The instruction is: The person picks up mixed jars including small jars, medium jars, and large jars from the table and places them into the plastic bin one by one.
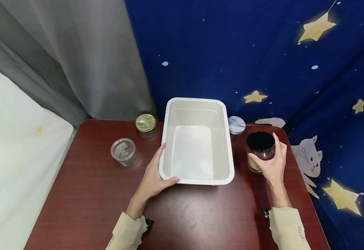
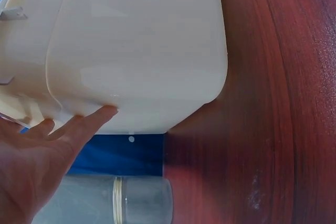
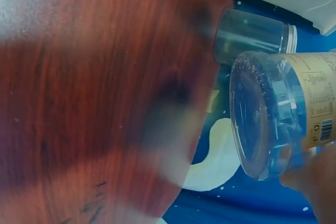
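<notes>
A white plastic tub (image 1: 199, 182) stands mid-table. My left hand (image 1: 153, 177) holds its near left corner, thumb on the front rim and fingers along the left side. In the left wrist view, fingertips (image 2: 107, 111) press on the tub's outer wall (image 2: 142, 51). On the right, my right hand (image 1: 274, 165) grips a clear jar with a black lid (image 1: 261, 141), thumb on one side and fingers on the other. The right wrist view shows the jar's clear base (image 3: 252, 116) and a tan printed label (image 3: 317, 100); its base is held above the tabletop.
Left of the tub are a gold-lidded jar (image 1: 146, 125) and an open clear jar (image 1: 125, 152). A silver-lidded jar (image 1: 236, 125) stands behind the tub's right side. The reddish-brown table (image 1: 197, 218) ends at a blue curtain (image 1: 207, 52) and a grey one (image 1: 85, 62).
</notes>
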`<state>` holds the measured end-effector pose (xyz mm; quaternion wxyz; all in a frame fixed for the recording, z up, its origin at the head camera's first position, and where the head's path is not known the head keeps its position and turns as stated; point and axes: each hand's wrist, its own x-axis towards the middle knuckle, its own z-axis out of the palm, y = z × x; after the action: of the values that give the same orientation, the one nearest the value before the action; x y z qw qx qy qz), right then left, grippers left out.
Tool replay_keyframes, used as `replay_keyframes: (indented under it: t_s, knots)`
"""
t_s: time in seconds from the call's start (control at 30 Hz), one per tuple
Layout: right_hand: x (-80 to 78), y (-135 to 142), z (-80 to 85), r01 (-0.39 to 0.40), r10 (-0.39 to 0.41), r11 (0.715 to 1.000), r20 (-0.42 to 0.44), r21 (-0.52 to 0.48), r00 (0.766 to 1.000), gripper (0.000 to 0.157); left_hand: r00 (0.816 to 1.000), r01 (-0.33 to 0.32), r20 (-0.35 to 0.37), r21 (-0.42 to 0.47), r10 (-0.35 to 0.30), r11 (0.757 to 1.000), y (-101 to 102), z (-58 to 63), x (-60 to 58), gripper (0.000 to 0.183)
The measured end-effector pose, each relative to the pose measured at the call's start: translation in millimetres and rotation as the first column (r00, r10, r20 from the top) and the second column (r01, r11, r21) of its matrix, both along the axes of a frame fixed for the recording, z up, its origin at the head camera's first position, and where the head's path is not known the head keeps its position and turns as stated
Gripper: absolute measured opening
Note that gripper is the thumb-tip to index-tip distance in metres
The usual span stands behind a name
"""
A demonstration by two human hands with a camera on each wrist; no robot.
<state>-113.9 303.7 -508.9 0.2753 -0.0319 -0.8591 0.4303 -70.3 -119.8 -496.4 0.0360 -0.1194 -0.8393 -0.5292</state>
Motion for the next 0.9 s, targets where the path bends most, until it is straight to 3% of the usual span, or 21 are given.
replay_keyframes:
  t_s: [0.2, 0.43, 0.9]
  knots:
    - [5.8, 3.5, 8.6, 0.011, -0.011, 1.0, -0.022, 0.007, 1.0, 0.113, 0.999, 0.041, 0.004, -0.029, -0.04, 0.999, 4.7, 3.4, -7.1, 0.116]
    - [4.2, -3.4, 13.6, -0.062, 0.062, 0.998, -0.042, -0.006, 0.997, 0.109, 0.998, 0.049, 0.042, -0.04, -0.047, 0.998, 1.9, 8.7, -4.2, 0.117]
    - [-6.4, -12.5, 34.8, -0.147, 0.151, 0.976, -0.012, 0.159, 0.989, 0.111, 0.989, 0.094, 0.119, -0.066, -0.086, 0.993, -3.8, 21.2, -4.3, 0.126]
